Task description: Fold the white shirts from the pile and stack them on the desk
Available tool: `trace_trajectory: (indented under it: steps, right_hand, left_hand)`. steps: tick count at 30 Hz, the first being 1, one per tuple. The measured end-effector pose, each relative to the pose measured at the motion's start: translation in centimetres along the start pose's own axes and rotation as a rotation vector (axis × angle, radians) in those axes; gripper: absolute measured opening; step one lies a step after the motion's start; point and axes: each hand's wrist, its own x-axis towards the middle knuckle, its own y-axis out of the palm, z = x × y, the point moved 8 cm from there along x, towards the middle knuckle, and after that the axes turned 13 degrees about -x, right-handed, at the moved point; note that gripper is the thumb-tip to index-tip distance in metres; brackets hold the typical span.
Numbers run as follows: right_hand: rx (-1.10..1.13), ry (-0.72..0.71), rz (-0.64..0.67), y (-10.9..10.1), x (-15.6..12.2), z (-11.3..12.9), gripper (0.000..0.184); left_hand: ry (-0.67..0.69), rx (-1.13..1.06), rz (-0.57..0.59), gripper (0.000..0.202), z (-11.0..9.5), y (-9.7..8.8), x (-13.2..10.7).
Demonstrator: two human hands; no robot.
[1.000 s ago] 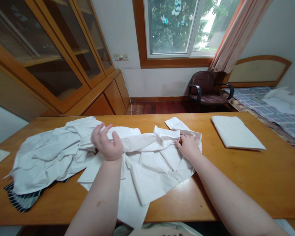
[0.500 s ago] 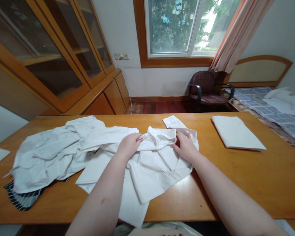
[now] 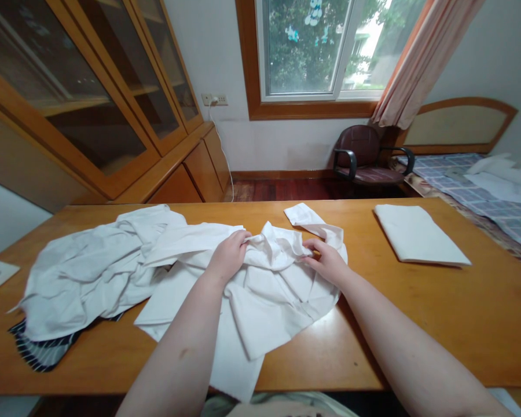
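A rumpled white shirt (image 3: pixel 282 289) lies spread on the wooden table in front of me, with one narrow sleeve-like strip (image 3: pixel 306 215) bent out at its far right. My left hand (image 3: pixel 229 255) pinches the shirt's upper edge between thumb and fingers. At the other end of that raised edge, my right hand (image 3: pixel 327 260) grips the fabric with thumb and curled fingers. Between both hands the band of cloth stands up in loose folds. Part of the shirt's left side lies behind my left forearm.
A heap of crumpled white cloth (image 3: pixel 95 272) lies at the left, over a dark striped fabric (image 3: pixel 41 350). A folded white cloth (image 3: pixel 419 234) rests on the table (image 3: pixel 438 324) at the right. Beyond stand a glass-door cabinet (image 3: pixel 156 139), an armchair (image 3: pixel 364 153) and a bed (image 3: pixel 473 179).
My right hand has moved slightly left, toward my left hand, and the band between them has bunched up. The far sleeve-like strip has shifted a little left.
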Motion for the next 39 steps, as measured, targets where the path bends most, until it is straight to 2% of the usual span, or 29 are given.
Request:
trace_trajectory:
  steps: [5,12,17,22,25,28,34,39]
  right_hand:
    - [0.017,0.070,-0.018,0.3,-0.1,-0.4,0.029]
    - [0.035,0.253,-0.211,-1.3,0.0,-2.1,0.035]
    - [0.193,0.294,-0.207,-1.2,0.0,-3.0,0.023]
    - [0.349,0.303,-0.140,-0.7,0.1,-2.5,0.030]
    - [0.267,0.307,-0.192,-1.3,0.1,-2.3,0.023]
    - [0.224,0.331,-0.236,-1.5,-0.1,-2.7,0.019]
    - [0.181,0.366,-0.267,-1.4,-0.4,-4.1,0.018]
    - [0.196,0.380,-0.129,-0.4,-0.2,-4.1,0.028]
  left_hand:
    - [-0.017,-0.037,-0.033,0.021,-0.1,-0.4,0.1]
    - [-0.092,-0.103,-0.213,0.015,0.5,-2.0,0.1]
    - [-0.145,-0.105,-0.254,0.017,1.3,-2.3,0.1]
    - [0.001,-0.152,-0.269,0.018,-0.1,-2.6,-0.1]
    - [0.135,-0.194,-0.263,0.020,-1.5,-2.7,-0.5]
    - [0.203,-0.196,-0.259,0.021,-2.2,-2.8,-0.8]
    - [0.177,-0.122,-0.348,0.023,-1.7,-3.6,-0.8]
    - [0.106,-0.078,-0.463,0.022,-0.7,-4.4,-1.0]
